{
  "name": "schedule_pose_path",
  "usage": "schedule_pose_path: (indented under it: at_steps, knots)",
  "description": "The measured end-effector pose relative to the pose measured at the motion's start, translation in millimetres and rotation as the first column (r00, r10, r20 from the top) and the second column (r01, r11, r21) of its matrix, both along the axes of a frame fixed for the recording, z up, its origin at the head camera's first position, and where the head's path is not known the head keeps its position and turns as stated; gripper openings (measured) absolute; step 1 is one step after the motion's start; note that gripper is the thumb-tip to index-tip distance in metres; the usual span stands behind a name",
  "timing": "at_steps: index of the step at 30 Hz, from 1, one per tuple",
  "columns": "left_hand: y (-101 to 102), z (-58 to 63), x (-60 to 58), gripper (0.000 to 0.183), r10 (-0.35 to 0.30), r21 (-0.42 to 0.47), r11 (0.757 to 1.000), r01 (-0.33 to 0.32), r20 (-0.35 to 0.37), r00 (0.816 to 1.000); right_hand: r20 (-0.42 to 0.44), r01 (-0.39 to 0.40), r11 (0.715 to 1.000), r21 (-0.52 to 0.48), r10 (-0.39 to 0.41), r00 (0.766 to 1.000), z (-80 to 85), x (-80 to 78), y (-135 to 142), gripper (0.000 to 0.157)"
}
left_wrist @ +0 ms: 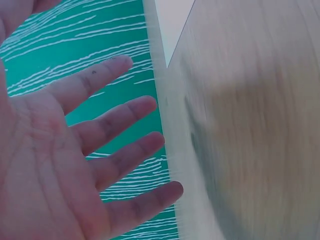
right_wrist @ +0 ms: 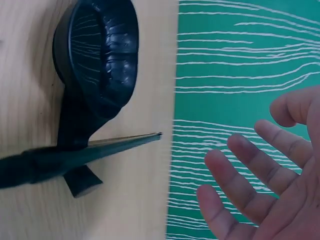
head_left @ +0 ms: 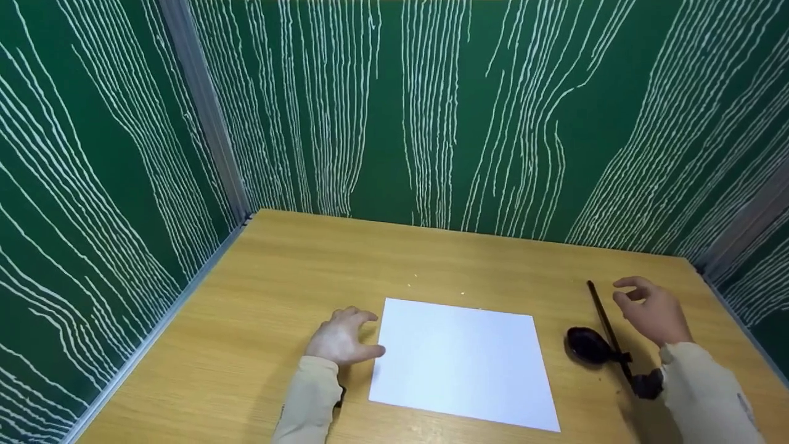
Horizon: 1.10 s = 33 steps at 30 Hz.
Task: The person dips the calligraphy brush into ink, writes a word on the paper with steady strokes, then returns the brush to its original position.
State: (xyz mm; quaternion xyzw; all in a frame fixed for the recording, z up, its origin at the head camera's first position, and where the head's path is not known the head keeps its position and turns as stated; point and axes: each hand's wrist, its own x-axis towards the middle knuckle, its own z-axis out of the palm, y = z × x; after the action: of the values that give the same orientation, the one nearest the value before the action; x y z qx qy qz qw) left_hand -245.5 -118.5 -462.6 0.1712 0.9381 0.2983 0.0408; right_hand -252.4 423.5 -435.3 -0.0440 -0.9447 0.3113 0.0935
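A white sheet of paper [head_left: 462, 364] lies flat on the wooden table. My left hand [head_left: 342, 336] is at the paper's left side, fingers spread and relaxed, the thumb tip overlapping its edge in the head view. The left wrist view shows the bare palm [left_wrist: 50, 165] with nothing in it. To the right of the paper is a black object with a thin rod [head_left: 601, 308] and a glossy, oval, hollow cup [head_left: 587, 345] joined to it. Beside the rod, my right hand [head_left: 656, 311] hovers with loosely bent fingers and holds nothing; the right wrist view shows this too.
Green panels [head_left: 382, 123] with wavy white lines wall in the table [head_left: 296, 259] at the back and both sides. Grey posts [head_left: 206, 111] stand at the corners. A few tiny pale crumbs [head_left: 462, 293] lie behind the paper.
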Motion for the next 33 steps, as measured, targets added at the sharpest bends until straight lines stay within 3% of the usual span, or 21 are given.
schedule_pose_path:
  at_steps: [12, 19, 26, 33]
  knots:
    - [-5, 0.4, -1.5, 0.063, 0.042, -0.008, 0.999, -0.041, 0.098, 0.994, 0.248, -0.070, 0.997, -0.044, 0.079, 0.966, -9.6, -28.7, 12, 0.052]
    - [-1, -0.4, -0.6, 0.063, 0.023, -0.046, 0.999, -0.018, 0.106, 0.994, 0.375, -0.063, 0.996, -0.060, 0.081, 0.923, -12.9, -44.6, 20, 0.057]
    - [3, -1.9, 0.6, 0.060, 0.012, -0.093, 0.996, -0.006, 0.058, 0.998, 0.450, -0.122, 0.992, 0.029, 0.096, 0.888, -12.1, -54.0, 19, 0.053]
    - [9, -3.7, -0.6, 0.063, 0.007, -0.131, 0.991, 0.004, 0.082, 0.997, 0.497, -0.093, 0.995, -0.022, 0.091, 0.863, -15.1, -58.8, 20, 0.042]
